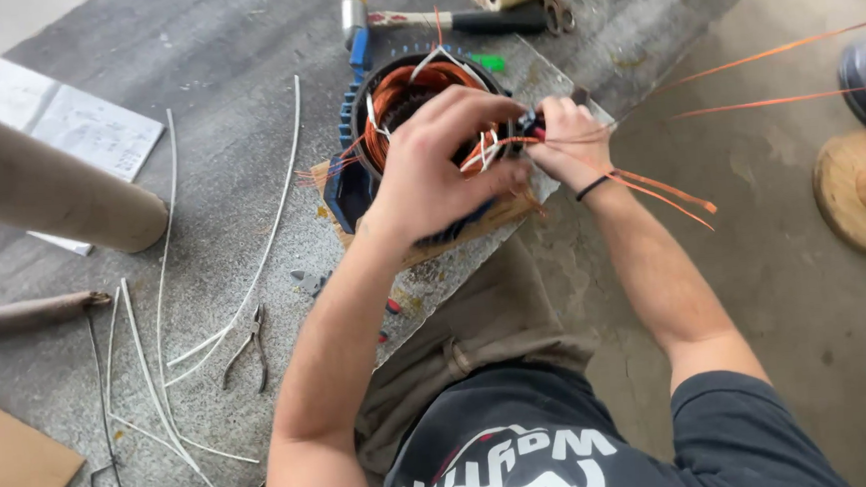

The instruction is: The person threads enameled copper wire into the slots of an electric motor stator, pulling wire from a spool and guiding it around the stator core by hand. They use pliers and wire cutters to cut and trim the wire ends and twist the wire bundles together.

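Left hand [438,163] fingers splayed over heavy motor stator [416,124], right hand [567,135] pinching thin, kink-prone copper wires [660,189]; hold by the steel housing.

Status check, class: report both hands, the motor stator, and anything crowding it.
Left hand on stator windings. Right hand pinching copper wires. Hammer just behind.
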